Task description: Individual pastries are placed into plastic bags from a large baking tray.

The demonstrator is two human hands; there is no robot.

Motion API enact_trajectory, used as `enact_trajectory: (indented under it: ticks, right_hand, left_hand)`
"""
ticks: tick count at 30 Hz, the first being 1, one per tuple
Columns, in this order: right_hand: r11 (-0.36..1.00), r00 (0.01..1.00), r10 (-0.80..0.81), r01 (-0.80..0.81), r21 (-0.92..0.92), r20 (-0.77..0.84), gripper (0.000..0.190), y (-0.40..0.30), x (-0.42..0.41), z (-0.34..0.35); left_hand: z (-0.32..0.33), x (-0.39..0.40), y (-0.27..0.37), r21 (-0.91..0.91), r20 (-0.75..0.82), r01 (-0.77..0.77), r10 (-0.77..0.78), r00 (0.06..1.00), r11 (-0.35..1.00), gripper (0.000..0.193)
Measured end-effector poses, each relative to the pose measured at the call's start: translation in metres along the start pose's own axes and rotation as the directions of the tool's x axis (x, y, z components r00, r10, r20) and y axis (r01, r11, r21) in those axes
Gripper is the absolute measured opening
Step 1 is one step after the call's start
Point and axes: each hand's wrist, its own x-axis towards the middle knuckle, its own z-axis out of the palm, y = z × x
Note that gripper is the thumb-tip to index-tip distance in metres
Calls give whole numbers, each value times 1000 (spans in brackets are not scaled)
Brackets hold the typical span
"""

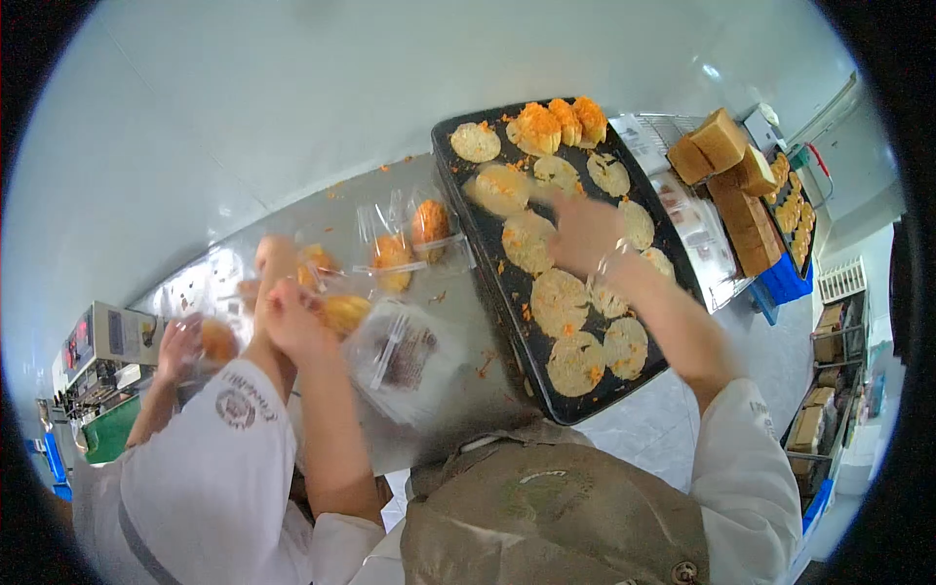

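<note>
My left hand [296, 322] is closed around the end of a yellow bread roll [344, 314] at the left part of the steel table [446, 322]. Stretched over a black baking tray [497, 307], my right hand [585, 230] is blurred. Its fingertips reach the edge of a blurred, round yellowish piece [501, 189], and their grip on it is unclear. Round, crumb-specked paper liners [559, 303] cover much of the tray. Several orange-topped buns [540, 128] stand at its far end. Two bagged buns [430, 228] and a stack of clear plastic bags [402, 358] lie between my hands.
At my left a co-worker's hand [179, 344] holds a bagged bun [218, 340]; their other arm [274, 292] crosses beside my left hand. A machine [117, 340] stands far left. Bread loaves [738, 190] sit on a wire rack at right, before another filled tray [793, 212].
</note>
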Motion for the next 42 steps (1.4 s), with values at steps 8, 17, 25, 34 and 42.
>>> enact_trajectory:
  ticks: [8,17,25,34,42]
  right_hand:
    - [946,943,323,-323,7,-78,91,100,133,48]
    - [879,879,475,-476,-13,-44,52,106,190,82]
    - [996,987,88,-87,-12,134,78,95,70,69]
    - [972,967,236,-234,-34,93,91,71,25,113]
    - [999,989,-9,3,39,149,73,35,-32,84]
  left_hand:
    - [-31,-48,-52,547,268,-225,87,960,806,17]
    - [-82,-141,-114,552,831,-832,-104,546,48,34]
    - [-117,-124,-142,633,761,-758,-310,570,159,31]
    - [-99,-112,-112,908,379,-275,-341,860,316,19]
    - [-103,-99,-122,886,294,-160,-263,919,435,26]
